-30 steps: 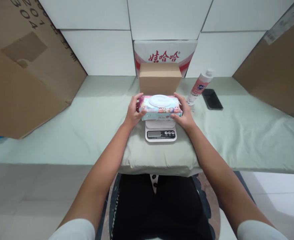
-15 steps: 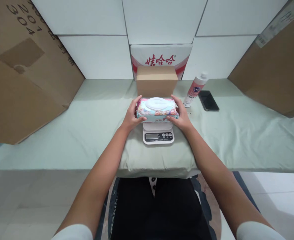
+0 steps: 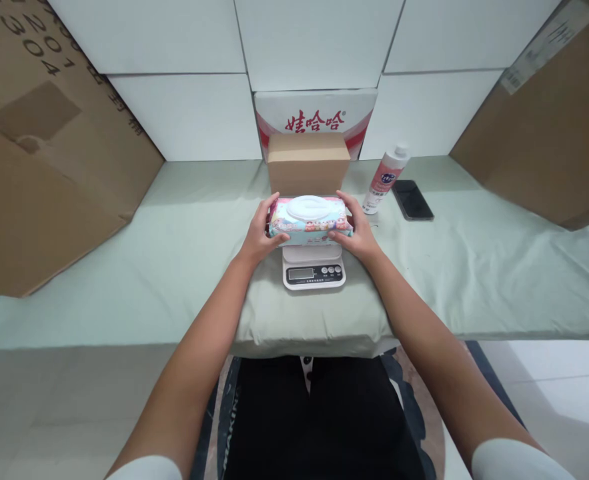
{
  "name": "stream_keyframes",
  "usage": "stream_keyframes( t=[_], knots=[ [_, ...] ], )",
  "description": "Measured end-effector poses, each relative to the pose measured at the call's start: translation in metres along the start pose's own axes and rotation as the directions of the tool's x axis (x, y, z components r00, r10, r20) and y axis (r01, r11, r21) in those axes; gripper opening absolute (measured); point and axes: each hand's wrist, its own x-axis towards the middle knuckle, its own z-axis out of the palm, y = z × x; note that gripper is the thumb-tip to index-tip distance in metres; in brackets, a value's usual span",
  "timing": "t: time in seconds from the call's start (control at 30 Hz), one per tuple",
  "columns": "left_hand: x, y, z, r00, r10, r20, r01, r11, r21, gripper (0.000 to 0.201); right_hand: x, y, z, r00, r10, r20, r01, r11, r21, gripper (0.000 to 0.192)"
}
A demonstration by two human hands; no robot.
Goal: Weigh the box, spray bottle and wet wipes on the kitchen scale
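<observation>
A pack of wet wipes (image 3: 308, 223) with a white oval lid lies lengthwise across the back of a small white kitchen scale (image 3: 314, 275). Gripping its left end is my left hand (image 3: 261, 233), thumb at the front and fingers behind. My right hand (image 3: 359, 230) clasps the right end in the same way. The scale's dark panel with a display and several buttons faces me. Its rear part is hidden under the pack, so whether the pack rests on it or hangs just above I cannot tell.
Behind the pack stands a brown cardboard box (image 3: 308, 163), with a white and red carton (image 3: 319, 107) at the wall. A pink and white bottle (image 3: 385, 179) and a black phone (image 3: 413, 200) are to the right. Large cardboard sheets (image 3: 49, 173) flank the green cloth-covered table (image 3: 474, 280).
The view has shifted slightly, so everything sits a little further left. Both hands keep the same hold on the pack of wet wipes.
</observation>
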Motion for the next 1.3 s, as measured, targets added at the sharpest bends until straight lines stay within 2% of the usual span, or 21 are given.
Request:
stream_keyframes(
  t=[0.13,0.27,0.37,0.47,0.57,0.63,0.73,0.8,0.87,0.93,1.0,1.1,1.17,1.2,1.23,1.3],
  knots=[
    [0.000,0.001,-0.001,1.000,0.002,-0.005,-0.002,1.000,-0.003,0.110,0.000,0.000,0.000,1.000,-0.007,0.004,0.007,1.000,-0.010,0.101],
    [0.001,0.002,0.000,1.000,0.019,0.002,-0.019,1.000,0.013,0.112,0.001,-0.001,-0.004,0.998,-0.028,0.051,0.030,0.999,-0.044,0.107],
    [0.001,0.002,0.001,0.999,0.052,-0.009,-0.052,0.997,0.063,0.115,0.002,-0.002,-0.007,0.992,-0.077,0.102,0.087,0.990,-0.107,0.111],
    [0.002,0.005,0.000,0.993,0.114,-0.011,-0.111,0.984,0.142,0.113,0.004,-0.005,-0.007,0.988,-0.115,0.102,0.129,0.980,-0.150,0.106],
    [0.004,0.021,0.003,0.977,0.214,0.002,-0.210,0.956,0.206,0.111,0.001,-0.016,-0.012,0.982,-0.173,0.069,0.183,0.966,-0.181,0.103],
    [0.007,0.042,0.013,0.961,0.277,0.010,-0.272,0.934,0.230,0.110,-0.009,-0.029,-0.025,0.976,-0.214,0.032,0.215,0.952,-0.217,0.101],
    [0.013,0.083,0.051,0.954,0.294,0.066,-0.301,0.929,0.217,0.108,-0.040,-0.049,-0.062,0.972,-0.224,-0.068,0.195,0.936,-0.294,0.094],
    [0.019,0.107,0.088,0.968,0.209,0.140,-0.231,0.958,0.172,0.107,-0.068,-0.056,-0.093,0.974,-0.176,-0.146,0.119,0.936,-0.330,0.090],
    [0.027,0.123,0.128,0.968,0.062,0.243,-0.098,0.985,0.139,0.107,-0.095,-0.055,-0.121,0.973,-0.076,-0.218,-0.006,0.936,-0.353,0.088],
    [0.039,0.129,0.166,0.936,-0.062,0.348,0.007,0.988,0.156,0.106,-0.115,-0.047,-0.145,0.954,0.019,-0.300,-0.138,0.914,-0.381,0.088],
    [0.050,0.129,0.196,0.897,-0.117,0.426,0.035,0.980,0.195,0.104,-0.125,-0.035,-0.161,0.923,0.071,-0.379,-0.237,0.879,-0.413,0.089],
    [0.065,0.124,0.224,0.847,-0.203,0.492,0.047,0.950,0.310,0.096,-0.126,-0.019,-0.177,0.882,0.123,-0.456,-0.346,0.825,-0.447,0.088],
    [0.072,0.119,0.225,0.826,-0.258,0.501,0.031,0.909,0.416,0.087,-0.124,-0.017,-0.181,0.868,0.184,-0.462,-0.415,0.779,-0.470,0.087],
    [0.075,0.115,0.218,0.834,-0.255,0.490,0.008,0.893,0.450,0.084,-0.122,-0.020,-0.182,0.865,0.201,-0.459,-0.440,0.744,-0.503,0.089],
    [0.077,0.109,0.205,0.858,-0.225,0.462,-0.017,0.886,0.463,0.080,-0.121,-0.027,-0.180,0.866,0.199,-0.458,-0.453,0.700,-0.552,0.093],
    [0.079,0.091,0.164,0.937,-0.113,0.330,-0.040,0.905,0.424,0.072,-0.117,-0.045,-0.170,0.881,0.120,-0.458,-0.426,0.624,-0.655,0.098]
  ],
)
